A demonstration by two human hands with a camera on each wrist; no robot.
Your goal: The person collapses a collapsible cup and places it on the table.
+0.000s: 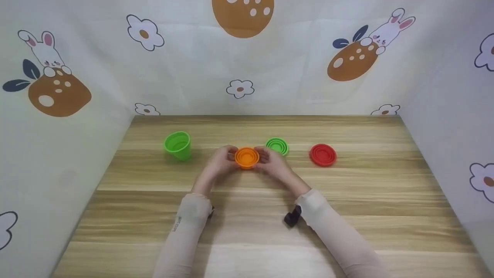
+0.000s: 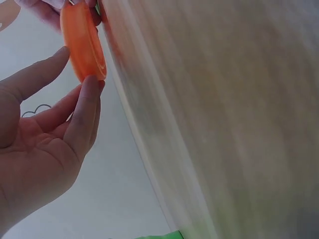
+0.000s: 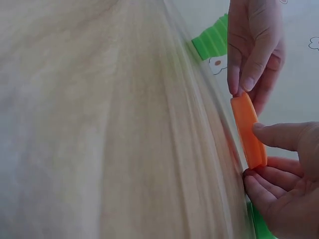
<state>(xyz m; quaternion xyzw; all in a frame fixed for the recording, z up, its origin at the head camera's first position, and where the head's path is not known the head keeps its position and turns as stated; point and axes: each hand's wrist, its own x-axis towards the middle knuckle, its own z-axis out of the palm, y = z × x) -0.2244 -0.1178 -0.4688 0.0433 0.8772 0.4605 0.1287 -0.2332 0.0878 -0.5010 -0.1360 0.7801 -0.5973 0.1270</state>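
An orange collapsible cup (image 1: 247, 157), folded flat into rings, is held between both hands at mid-table. My left hand (image 1: 224, 160) pinches its left edge, thumb on one face and fingers at the other, as the left wrist view shows. From the opposite side my right hand (image 1: 273, 162) pinches the rim; the right wrist view has its thumb on the flat orange cup (image 3: 247, 130) and fingertips under the edge. Just behind the right hand lies a flattened green cup (image 1: 277, 146), partly covered by the fingers.
To the left stands a green cup (image 1: 178, 146) pulled out to full height, leaning a little. A flattened red cup (image 1: 323, 155) lies right of the hands. Patterned cloth walls (image 1: 185, 85) enclose the wooden table (image 1: 247, 247) at the back and both sides.
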